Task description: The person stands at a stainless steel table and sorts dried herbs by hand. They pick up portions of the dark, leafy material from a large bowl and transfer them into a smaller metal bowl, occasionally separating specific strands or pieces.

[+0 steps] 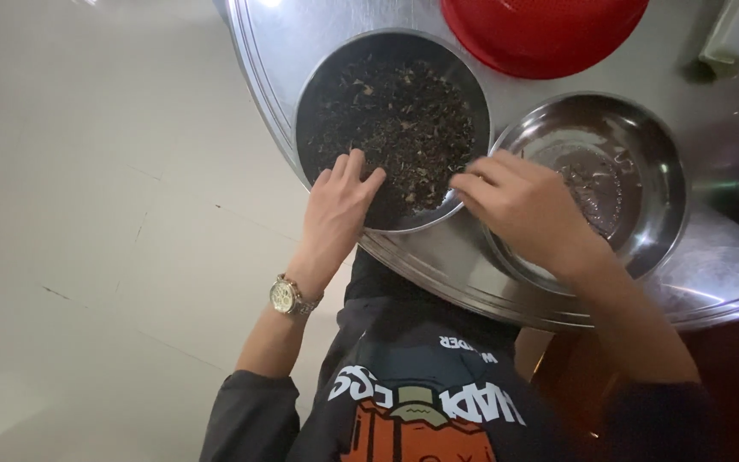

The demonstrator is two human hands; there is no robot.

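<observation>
Resting on a round steel bowl (pixel 318 94) of dark, crumbly dried flakes (pixel 399 128) on a large metal tray (pixel 472 265), the left hand (pixel 339 210) is lying loosely spread, while the right hand (pixel 523 210) is pinching flakes beside a shiny, nearly empty bowl (pixel 643 154).

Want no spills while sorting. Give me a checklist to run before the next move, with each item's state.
1. Left hand resting at the near rim of the bowl of dark dried bits: ok.
2. Right hand pinched between the two bowls: ok; whether it holds a piece: cannot tell.
3. Second steel bowl has room, only a few bits inside: ok.
4. Both bowls sit fully on the big metal tray: ok.
5. Red basket apart from hands: ok.
</observation>
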